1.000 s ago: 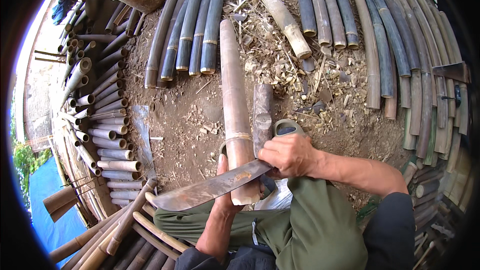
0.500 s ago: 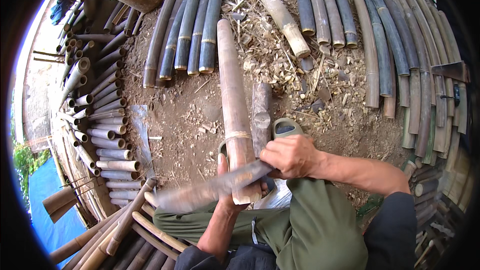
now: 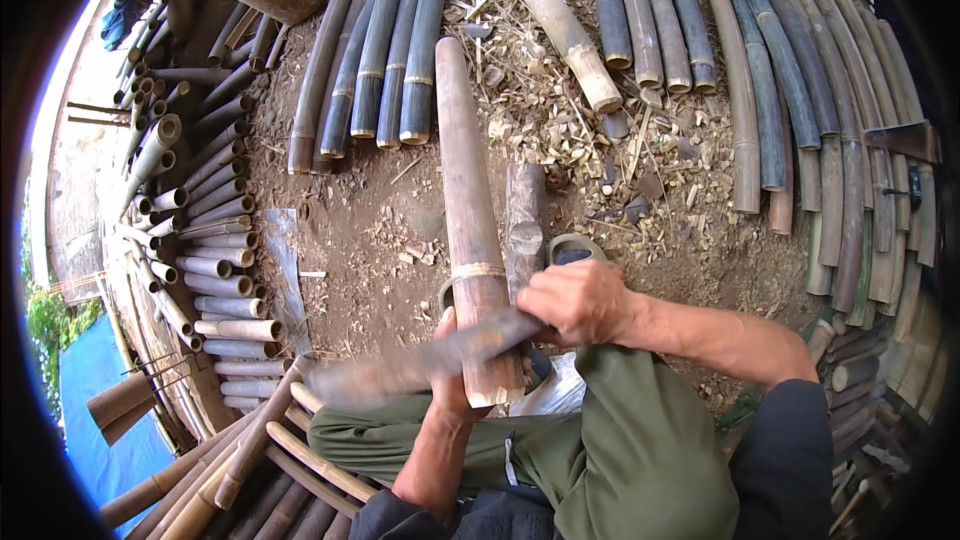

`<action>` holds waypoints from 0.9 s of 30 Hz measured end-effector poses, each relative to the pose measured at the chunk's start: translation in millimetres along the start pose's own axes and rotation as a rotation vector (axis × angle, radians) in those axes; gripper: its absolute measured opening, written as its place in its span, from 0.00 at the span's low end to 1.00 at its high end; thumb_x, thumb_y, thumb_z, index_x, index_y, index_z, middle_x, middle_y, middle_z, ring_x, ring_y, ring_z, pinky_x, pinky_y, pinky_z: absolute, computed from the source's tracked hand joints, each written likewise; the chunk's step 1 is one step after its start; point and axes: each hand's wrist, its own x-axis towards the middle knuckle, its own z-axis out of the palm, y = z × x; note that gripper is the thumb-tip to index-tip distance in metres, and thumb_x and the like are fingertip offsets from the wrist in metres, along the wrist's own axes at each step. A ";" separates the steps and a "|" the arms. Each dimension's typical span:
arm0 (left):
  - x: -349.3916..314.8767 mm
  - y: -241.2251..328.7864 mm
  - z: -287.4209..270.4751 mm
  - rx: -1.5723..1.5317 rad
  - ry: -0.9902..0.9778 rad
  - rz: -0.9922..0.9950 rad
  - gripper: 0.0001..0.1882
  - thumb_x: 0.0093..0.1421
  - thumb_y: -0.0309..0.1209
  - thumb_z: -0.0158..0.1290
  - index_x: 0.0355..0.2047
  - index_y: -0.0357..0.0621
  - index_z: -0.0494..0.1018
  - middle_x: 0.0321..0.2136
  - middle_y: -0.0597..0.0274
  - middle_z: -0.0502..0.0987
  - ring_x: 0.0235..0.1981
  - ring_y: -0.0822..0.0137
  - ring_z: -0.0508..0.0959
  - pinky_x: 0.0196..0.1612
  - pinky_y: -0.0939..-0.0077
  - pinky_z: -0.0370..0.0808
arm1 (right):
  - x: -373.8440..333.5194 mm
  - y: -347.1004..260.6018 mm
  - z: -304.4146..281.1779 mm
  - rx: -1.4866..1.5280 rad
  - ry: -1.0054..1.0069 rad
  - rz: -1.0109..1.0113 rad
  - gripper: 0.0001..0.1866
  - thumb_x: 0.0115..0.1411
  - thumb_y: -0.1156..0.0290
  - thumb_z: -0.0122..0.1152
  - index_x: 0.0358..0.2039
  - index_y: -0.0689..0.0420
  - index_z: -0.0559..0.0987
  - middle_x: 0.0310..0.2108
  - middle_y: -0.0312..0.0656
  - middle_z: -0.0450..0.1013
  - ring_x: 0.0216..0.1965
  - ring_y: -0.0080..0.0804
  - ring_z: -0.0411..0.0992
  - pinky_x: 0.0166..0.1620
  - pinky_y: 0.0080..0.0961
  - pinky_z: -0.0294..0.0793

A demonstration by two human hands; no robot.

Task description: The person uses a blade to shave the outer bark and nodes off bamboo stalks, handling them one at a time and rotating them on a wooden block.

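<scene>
Motion-blurred blade (image 3: 400, 372) partly hides left hand (image 3: 455, 380).

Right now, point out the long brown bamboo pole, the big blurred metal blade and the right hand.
long brown bamboo pole (image 3: 462, 190), head view, mid shaft.
big blurred metal blade (image 3: 400, 372), head view, flat.
right hand (image 3: 582, 302), head view, back.

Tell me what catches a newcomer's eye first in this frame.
At centre, the right hand grips a big blurred blade across the near end of a brown bamboo pole; the left hand steadies it from below. Darker bamboo culms ring the chip-strewn dirt.
</scene>
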 end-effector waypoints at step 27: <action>-2.6 -1.3 -0.2 0.008 -0.072 0.039 0.46 0.66 0.68 0.33 0.59 0.33 0.63 0.38 0.42 0.77 0.29 0.47 0.84 0.29 0.51 0.86 | -5.7 37.1 13.0 -0.116 -0.061 0.512 0.07 0.52 0.69 0.64 0.31 0.55 0.77 0.22 0.38 0.72 0.21 0.31 0.75 0.25 0.31 0.78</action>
